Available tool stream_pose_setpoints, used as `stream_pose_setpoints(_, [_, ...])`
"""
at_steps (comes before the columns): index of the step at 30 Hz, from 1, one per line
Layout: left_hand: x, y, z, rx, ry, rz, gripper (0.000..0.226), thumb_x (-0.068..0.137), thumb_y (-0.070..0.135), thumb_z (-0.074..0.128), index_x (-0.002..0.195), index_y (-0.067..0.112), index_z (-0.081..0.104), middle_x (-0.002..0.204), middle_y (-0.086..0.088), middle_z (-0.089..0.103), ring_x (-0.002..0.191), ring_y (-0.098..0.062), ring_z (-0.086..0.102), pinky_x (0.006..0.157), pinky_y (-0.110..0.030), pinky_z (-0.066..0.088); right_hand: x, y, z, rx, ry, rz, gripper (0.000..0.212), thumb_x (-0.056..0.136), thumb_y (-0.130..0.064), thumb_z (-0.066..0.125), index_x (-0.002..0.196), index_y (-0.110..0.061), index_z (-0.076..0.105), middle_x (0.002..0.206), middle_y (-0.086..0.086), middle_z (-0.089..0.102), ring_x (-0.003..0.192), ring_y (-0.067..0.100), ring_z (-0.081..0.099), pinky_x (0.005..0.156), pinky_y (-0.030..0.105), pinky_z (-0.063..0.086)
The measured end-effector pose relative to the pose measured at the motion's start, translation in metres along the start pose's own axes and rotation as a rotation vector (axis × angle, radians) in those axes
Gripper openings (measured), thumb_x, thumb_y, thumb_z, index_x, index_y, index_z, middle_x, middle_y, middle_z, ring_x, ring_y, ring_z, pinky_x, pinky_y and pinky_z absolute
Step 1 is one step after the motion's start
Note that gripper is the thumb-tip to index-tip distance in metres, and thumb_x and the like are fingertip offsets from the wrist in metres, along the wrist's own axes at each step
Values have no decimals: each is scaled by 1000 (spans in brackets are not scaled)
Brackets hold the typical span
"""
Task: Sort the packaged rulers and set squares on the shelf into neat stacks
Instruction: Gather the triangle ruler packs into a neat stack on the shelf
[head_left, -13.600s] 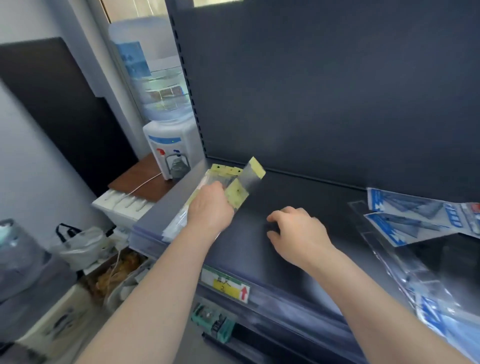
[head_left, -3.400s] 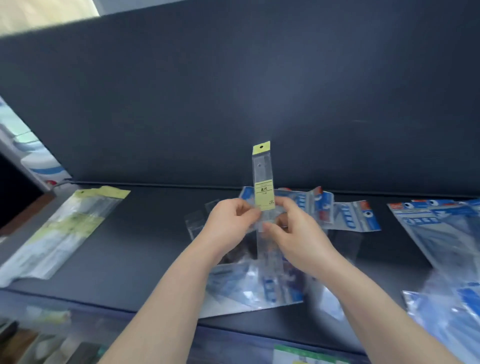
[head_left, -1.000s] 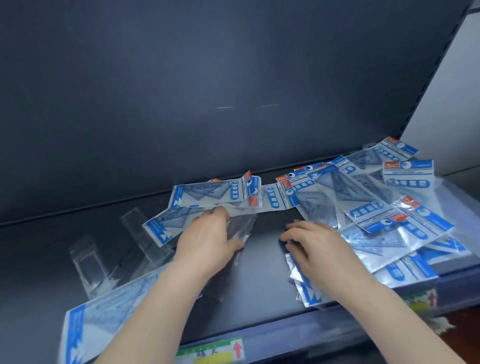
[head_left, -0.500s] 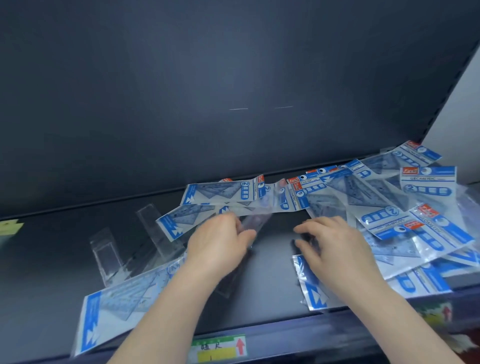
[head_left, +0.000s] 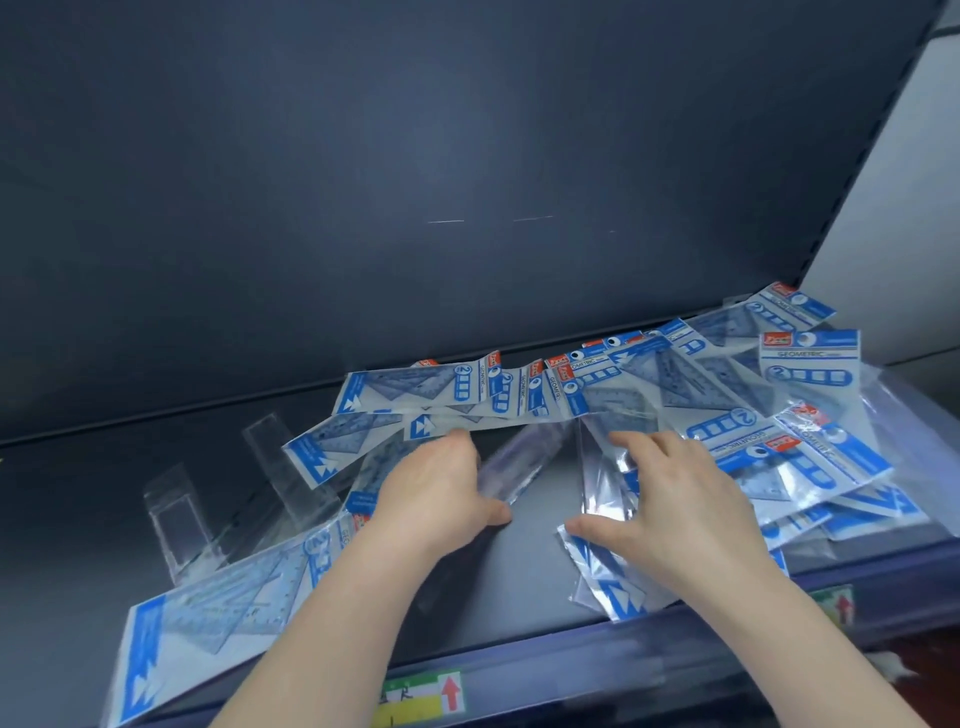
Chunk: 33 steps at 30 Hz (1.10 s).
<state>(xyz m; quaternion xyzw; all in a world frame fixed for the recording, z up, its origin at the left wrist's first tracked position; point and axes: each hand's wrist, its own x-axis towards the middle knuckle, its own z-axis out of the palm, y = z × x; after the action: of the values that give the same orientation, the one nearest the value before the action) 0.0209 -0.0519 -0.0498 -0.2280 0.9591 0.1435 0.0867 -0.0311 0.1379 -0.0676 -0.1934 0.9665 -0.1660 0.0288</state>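
Dark shelf (head_left: 78, 493): left hand (head_left: 441, 499) grip curled round clear ruler pack (head_left: 519, 462); right hand (head_left: 670, 509) flat, fingers spread, on set-square packs (head_left: 727, 395).

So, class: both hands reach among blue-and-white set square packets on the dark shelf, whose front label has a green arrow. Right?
No: in the head view the arrow on the label is red, not green. Left hand and right hand reach among the set square packets on the shelf.
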Motion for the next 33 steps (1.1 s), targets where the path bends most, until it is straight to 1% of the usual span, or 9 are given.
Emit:
stream_pose_setpoints(4, [2, -5, -7, -11, -72, -11, 37, 69, 48, 77, 77, 21, 53, 78, 6, 56, 78, -19, 54, 56, -30, 34, -1, 0, -2, -81, -33, 36, 94, 59, -80, 60, 134, -28, 39, 130, -6, 46, 121, 21, 40, 94, 34, 38])
stream_pose_setpoints(7, [5, -5, -10, -155, -8, 14, 30, 80, 43, 68, 74, 20, 50, 71, 6, 53, 74, -20, 52, 58, -32, 35, 2, 3, -8, -215, -110, 26, 90, 60, -86, 51, 125, -25, 48, 131, -5, 45, 121, 22, 38, 94, 36, 36])
stream_pose_setpoints(13, [8, 8, -9, -541, 11, 31, 25, 93, 29, 54, 99, 5, 55, 96, -12, 67, 82, -22, 60, 82, -42, 47, 14, 15, -20, -51, -166, 20, 44, 81, -57, 59, 114, -27, 57, 125, -3, 46, 120, 21, 38, 96, 34, 38])
stream_pose_setpoints(19, [2, 10, -6, -749, 32, -12, 31, 65, 25, 61, 94, 14, 62, 98, -15, 69, 80, -24, 62, 86, -52, 51, 37, 5, -24, -142, -326, 45, 35, 86, -52, 55, 77, -18, 53, 103, 3, 49, 99, 27, 53, 71, 32, 40])
stream_pose_setpoints(21, [0, 6, -9, -811, 41, -37, 31, 61, 22, 58, 91, 16, 63, 99, -13, 71, 87, -30, 68, 87, -50, 52, 36, 8, -31, -108, -320, 44, 26, 90, -45, 53, 83, -19, 54, 97, 2, 59, 90, 26, 57, 68, 31, 39])
stream_pose_setpoints(23, [-2, 1, -15, -862, 54, -44, 28, 64, 17, 61, 93, 20, 64, 101, -10, 72, 94, -31, 68, 87, -47, 53, 30, 11, -33, 22, -221, 87, 18, 92, -39, 53, 101, -23, 51, 97, -3, 63, 93, 23, 58, 74, 34, 43])
stream_pose_setpoints(27, [-3, -10, -17, -1025, 55, -20, 48, 84, -9, 60, 116, 27, 56, 107, -10, 68, 86, -18, 64, 77, -33, 53, 19, 14, -21, 281, -22, 66, 39, 91, -24, 55, 128, -28, 44, 86, -12, 65, 92, 20, 62, 79, 40, 50])
stream_pose_setpoints(30, [-3, -15, -15, -1154, 35, 46, 56, 87, -13, 57, 114, 35, 57, 103, -6, 71, 87, -14, 67, 74, -27, 54, 22, -5, -13, 682, -80, 72, 28, 89, -8, 55, 112, -24, 56, 78, -6, 66, 73, 15, 69, 70, 37, 55])
stream_pose_setpoints(33, [-5, -13, -16, -1221, 115, 132, 66, 86, -19, 51, 123, 36, 54, 107, 1, 73, 91, -9, 68, 74, -21, 54, 25, -36, -4, 1016, -233, 120, 23, 92, 5, 46, 99, -16, 49, 90, 6, 68, 69, 14, 73, 67, 29, 56])
